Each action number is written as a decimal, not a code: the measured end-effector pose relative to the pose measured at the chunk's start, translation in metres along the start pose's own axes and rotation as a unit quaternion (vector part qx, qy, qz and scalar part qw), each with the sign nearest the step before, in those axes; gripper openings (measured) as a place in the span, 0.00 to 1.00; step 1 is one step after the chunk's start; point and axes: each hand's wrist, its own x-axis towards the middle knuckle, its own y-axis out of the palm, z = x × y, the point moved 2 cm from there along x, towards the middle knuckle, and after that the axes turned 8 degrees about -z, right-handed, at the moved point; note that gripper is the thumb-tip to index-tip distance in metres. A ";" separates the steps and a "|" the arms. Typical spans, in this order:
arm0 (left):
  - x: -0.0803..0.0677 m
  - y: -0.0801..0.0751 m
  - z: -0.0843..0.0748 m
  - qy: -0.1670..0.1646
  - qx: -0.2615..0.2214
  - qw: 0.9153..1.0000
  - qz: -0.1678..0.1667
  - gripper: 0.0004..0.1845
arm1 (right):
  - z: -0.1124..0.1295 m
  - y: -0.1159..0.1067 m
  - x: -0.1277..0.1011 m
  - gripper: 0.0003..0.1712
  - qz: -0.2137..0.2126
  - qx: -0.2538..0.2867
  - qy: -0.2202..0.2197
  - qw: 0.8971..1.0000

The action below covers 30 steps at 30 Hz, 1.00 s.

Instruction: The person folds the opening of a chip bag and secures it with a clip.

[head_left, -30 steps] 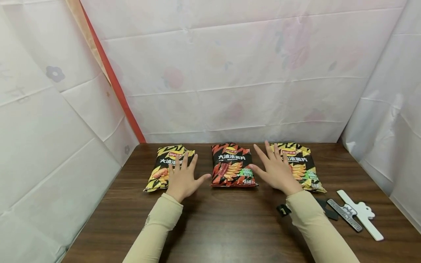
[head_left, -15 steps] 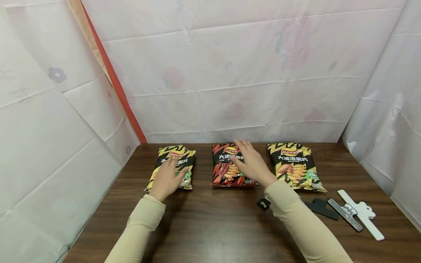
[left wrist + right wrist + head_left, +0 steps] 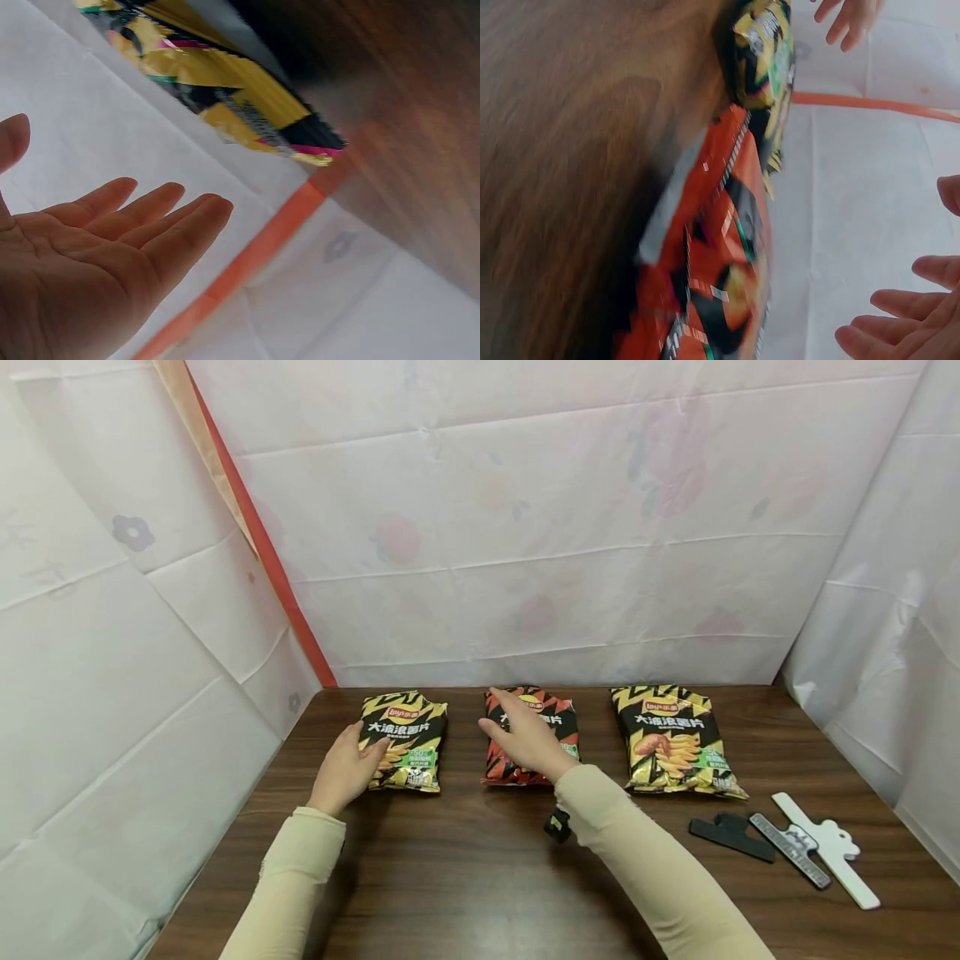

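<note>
Here, two open hands over two chip bags on a table (image 3: 465, 877).

Nearest, both sleeves; then the left hand (image 3: 341, 772), fingers straight, at the left edge of the yellow bag (image 3: 405, 742), and the right hand (image 3: 528, 739), fingers relaxed, over the red bag (image 3: 558, 727). Both bags lie flat, puffed and glossy, near the back wall. Risk: hard pressure could crush the chips, and the slick film could slip.

We moved both hands toward the left side of the table (image 3: 465, 893). Our left hand (image 3: 341, 772) slid off the left yellow bag (image 3: 405, 742) to its left edge. Our right hand (image 3: 528, 739) went from the right yellow bag (image 3: 675, 742) to the red bag (image 3: 558, 727).
</note>
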 end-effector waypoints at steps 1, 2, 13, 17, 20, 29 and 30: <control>0.001 0.000 0.003 -0.003 -0.003 1.000 0.001 0.42 | 0.001 0.004 0.001 0.39 0.002 0.005 0.002 1.000; 0.002 0.000 0.006 -0.006 -0.004 1.000 0.002 0.42 | 0.002 0.008 0.003 0.39 0.005 0.010 0.006 1.000; 0.009 0.003 0.038 -0.048 -0.016 0.998 0.043 0.42 | 0.014 0.046 0.011 0.38 0.051 0.001 0.002 0.999; 0.010 0.004 0.044 -0.062 -0.026 0.995 0.076 0.44 | 0.017 0.060 0.013 0.38 0.062 0.002 0.002 0.998; 0.011 0.005 0.048 -0.071 -0.033 0.993 0.088 0.45 | 0.018 0.072 0.013 0.39 0.073 0.013 0.016 0.997; 0.015 0.009 0.055 -0.086 -0.048 0.991 0.091 0.44 | 0.020 0.099 0.010 0.40 0.085 0.072 0.069 0.991; 0.016 0.009 0.056 -0.085 -0.049 0.991 0.092 0.44 | 0.020 0.100 0.010 0.40 0.084 0.078 0.073 0.991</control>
